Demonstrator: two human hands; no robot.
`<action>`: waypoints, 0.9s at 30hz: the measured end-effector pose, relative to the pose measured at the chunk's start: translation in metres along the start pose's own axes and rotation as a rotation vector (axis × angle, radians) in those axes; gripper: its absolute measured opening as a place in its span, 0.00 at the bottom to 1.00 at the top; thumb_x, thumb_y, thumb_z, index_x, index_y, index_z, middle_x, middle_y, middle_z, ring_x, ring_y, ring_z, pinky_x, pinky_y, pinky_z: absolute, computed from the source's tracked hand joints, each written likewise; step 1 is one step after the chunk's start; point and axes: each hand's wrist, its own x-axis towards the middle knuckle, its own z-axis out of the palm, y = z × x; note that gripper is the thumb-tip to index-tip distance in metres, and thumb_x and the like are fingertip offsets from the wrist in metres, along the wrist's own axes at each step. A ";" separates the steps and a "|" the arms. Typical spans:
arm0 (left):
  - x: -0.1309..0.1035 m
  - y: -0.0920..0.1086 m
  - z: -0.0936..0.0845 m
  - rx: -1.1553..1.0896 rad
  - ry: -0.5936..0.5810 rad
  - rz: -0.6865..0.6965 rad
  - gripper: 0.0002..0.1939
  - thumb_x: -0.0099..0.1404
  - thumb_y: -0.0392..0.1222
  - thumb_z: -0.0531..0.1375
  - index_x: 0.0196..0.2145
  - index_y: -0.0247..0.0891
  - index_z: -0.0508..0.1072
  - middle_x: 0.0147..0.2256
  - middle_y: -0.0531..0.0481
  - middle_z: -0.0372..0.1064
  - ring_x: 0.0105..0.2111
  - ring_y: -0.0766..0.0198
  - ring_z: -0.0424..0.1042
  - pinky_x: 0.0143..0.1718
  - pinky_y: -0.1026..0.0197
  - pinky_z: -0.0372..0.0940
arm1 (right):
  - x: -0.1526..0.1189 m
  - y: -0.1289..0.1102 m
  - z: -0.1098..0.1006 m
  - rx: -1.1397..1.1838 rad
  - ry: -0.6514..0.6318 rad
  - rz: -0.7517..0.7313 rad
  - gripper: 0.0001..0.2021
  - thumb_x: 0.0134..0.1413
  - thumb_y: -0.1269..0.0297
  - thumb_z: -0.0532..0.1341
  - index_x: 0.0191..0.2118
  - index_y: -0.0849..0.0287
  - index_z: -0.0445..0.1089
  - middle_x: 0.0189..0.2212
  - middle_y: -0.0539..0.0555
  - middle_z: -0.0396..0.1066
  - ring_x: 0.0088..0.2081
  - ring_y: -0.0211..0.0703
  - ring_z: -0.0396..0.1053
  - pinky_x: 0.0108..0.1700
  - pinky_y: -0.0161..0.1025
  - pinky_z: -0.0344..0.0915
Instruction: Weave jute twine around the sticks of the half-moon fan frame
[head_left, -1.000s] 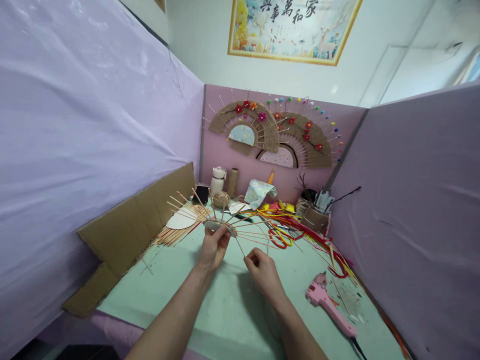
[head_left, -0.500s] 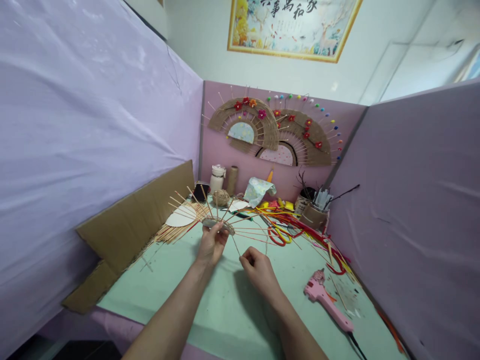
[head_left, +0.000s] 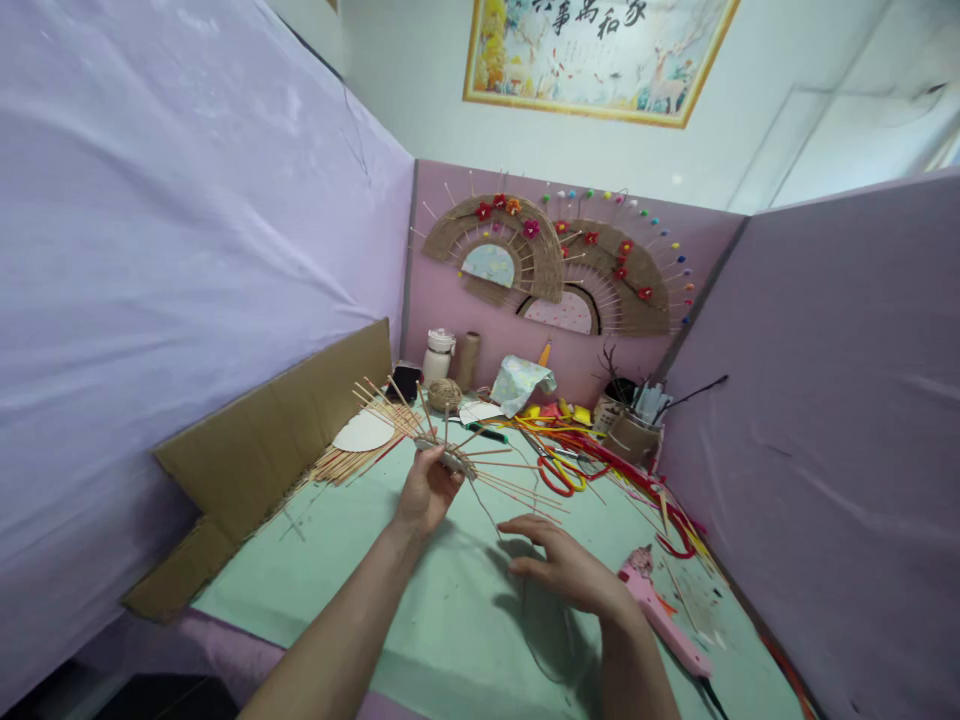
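Observation:
My left hand (head_left: 426, 495) grips the base of a small fan frame (head_left: 452, 460), thumb on top. Thin wooden sticks spread outward from its rounded edge, and twine is wound around them close to the base. A strand of twine (head_left: 486, 508) runs down from the frame's right end toward my right hand (head_left: 566, 565). That hand hovers over the table, fingers extended and apart, with the strand passing by its fingertips. Whether the strand touches them I cannot tell. More twine hangs in a loose loop below the hand.
A pink glue gun (head_left: 664, 610) lies right of my right hand. Scissors (head_left: 561, 475) and coloured pipe cleaners (head_left: 592, 445) lie behind. A twine ball (head_left: 444, 395), a white bottle (head_left: 439, 355) and a pot of tools (head_left: 634, 435) stand at the back. Cardboard (head_left: 277, 440) borders the left.
My right hand has let go of its pinch on the twine, opened its fingers and moved right and down. The fan frame in my left hand has shifted slightly right and tilted.

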 end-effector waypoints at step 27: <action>-0.015 -0.011 -0.001 0.377 -0.449 -0.008 0.32 0.56 0.34 0.60 0.56 0.50 0.55 0.33 0.54 0.62 0.27 0.70 0.63 0.26 0.66 0.60 | 0.048 -0.085 -0.045 -0.244 0.122 -0.202 0.07 0.49 0.64 0.61 0.23 0.60 0.67 0.20 0.47 0.67 0.23 0.32 0.60 0.24 0.30 0.50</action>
